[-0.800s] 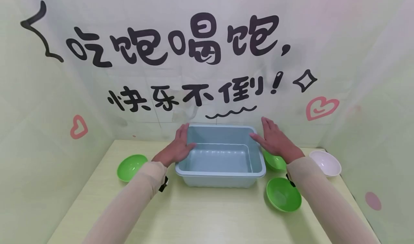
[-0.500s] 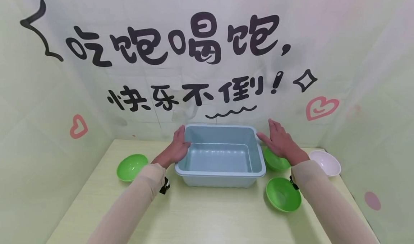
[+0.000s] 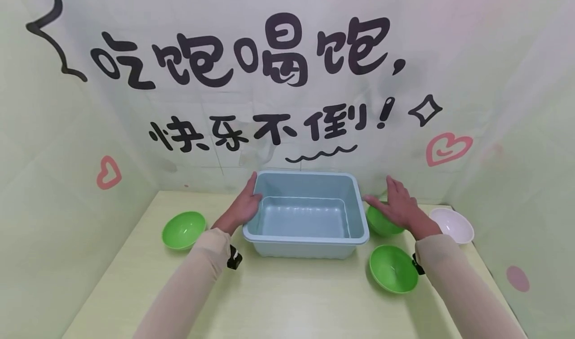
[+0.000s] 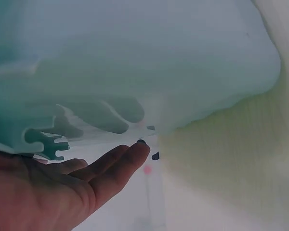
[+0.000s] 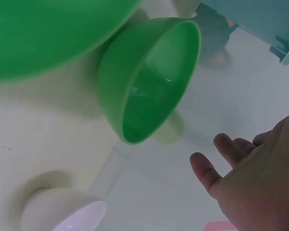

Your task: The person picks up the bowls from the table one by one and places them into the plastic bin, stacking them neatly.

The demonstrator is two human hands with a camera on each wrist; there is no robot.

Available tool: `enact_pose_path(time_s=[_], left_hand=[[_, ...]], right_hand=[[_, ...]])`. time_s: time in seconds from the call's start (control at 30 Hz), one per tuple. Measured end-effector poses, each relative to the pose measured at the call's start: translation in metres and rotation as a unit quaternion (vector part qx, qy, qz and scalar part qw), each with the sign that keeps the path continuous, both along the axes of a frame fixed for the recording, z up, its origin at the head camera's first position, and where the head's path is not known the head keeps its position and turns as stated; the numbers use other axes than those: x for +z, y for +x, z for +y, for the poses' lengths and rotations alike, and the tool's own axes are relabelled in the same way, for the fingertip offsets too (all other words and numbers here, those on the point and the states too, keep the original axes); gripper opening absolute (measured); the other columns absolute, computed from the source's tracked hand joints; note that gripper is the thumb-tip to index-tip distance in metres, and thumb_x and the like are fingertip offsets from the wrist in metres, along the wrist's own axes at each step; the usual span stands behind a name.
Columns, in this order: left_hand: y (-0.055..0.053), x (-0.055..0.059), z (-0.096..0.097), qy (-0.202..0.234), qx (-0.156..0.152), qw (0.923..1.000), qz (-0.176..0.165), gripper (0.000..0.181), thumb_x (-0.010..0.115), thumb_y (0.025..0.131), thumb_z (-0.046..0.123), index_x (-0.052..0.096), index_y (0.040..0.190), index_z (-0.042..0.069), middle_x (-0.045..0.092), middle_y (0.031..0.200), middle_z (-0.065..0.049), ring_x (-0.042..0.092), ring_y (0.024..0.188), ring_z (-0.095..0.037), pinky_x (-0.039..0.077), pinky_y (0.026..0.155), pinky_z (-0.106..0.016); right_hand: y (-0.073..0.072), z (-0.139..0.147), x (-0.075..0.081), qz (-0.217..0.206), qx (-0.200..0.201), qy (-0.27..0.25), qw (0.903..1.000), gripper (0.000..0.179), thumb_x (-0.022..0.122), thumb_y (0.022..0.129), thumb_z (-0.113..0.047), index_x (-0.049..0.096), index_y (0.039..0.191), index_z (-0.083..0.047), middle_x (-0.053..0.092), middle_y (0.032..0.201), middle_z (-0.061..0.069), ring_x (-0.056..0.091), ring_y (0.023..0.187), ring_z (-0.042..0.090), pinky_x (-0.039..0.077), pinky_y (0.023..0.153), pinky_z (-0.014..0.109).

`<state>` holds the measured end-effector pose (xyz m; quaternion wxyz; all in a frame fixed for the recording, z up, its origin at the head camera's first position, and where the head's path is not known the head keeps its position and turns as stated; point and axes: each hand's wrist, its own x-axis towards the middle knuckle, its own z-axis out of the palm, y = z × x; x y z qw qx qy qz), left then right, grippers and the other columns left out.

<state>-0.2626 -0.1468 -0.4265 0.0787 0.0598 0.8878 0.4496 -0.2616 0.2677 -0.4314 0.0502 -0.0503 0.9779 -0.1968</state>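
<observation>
A light blue rectangular basin [image 3: 305,251] stands at the back middle of the table. Along its left rim lies my left hand [image 3: 242,206], thumb at the rim's edge; the left wrist view shows its fingers [image 4: 118,173] extended beneath the rim, outside the basin wall [image 4: 149,53]. My right hand [image 3: 402,206] is off the basin's right side, fingers extended and thumb spread, holding nothing. It is above and partly in front of the far green bowl [image 3: 382,223]. In the right wrist view that bowl [image 5: 149,82] and the hand [image 5: 260,178] are apart.
Another green bowl [image 3: 393,270] sits nearer on the right, a white bowl [image 3: 451,225] at the right edge, and a third green bowl [image 3: 183,230] at the left. A printed fabric backdrop [image 3: 287,94] hangs behind the table [image 3: 287,299] and along both sides.
My right hand has moved right and slightly nearer, away from the basin's right rim. My left hand has slid slightly left, drawing its thumb back to the rim. The basin and bowls stay put.
</observation>
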Motion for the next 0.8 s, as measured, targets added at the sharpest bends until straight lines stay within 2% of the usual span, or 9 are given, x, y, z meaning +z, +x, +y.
enact_pose_path(time_s=[0.33, 0.57, 0.8], left_hand=[[-0.002, -0.007, -0.002, 0.03, 0.021, 0.9989, -0.028, 0.067, 0.029, 0.108, 0.017, -0.006, 0.165, 0.013, -0.001, 0.174, -0.013, 0.004, 0.16, -0.036, 0.008, 0.129, -0.055], [-0.003, -0.01, -0.002, 0.063, 0.033, 0.9965, -0.043, 0.071, 0.03, 0.105, 0.012, -0.007, 0.165, 0.015, 0.006, 0.172, -0.02, 0.016, 0.157, -0.041, 0.021, 0.125, -0.06], [-0.005, -0.013, -0.002, 0.076, 0.046, 0.9948, -0.049, 0.071, 0.032, 0.103, 0.011, -0.003, 0.165, 0.019, 0.013, 0.171, -0.02, 0.023, 0.155, -0.041, 0.028, 0.122, -0.061]], right_hand=[[0.012, 0.016, -0.018, -0.005, 0.003, 0.016, 0.9999, 0.111, 0.055, 0.093, -0.066, 0.011, 0.156, 0.014, 0.022, 0.155, 0.041, 0.025, 0.142, 0.059, 0.027, 0.11, 0.079], [0.013, 0.022, -0.024, -0.018, 0.003, 0.022, 0.9996, 0.115, 0.059, 0.089, -0.068, 0.012, 0.155, 0.015, 0.024, 0.152, 0.041, 0.028, 0.138, 0.059, 0.03, 0.107, 0.078], [0.016, 0.027, -0.031, -0.045, -0.005, 0.029, 0.9985, 0.122, 0.063, 0.085, -0.07, 0.009, 0.155, 0.015, 0.023, 0.152, 0.042, 0.027, 0.137, 0.061, 0.032, 0.108, 0.077]])
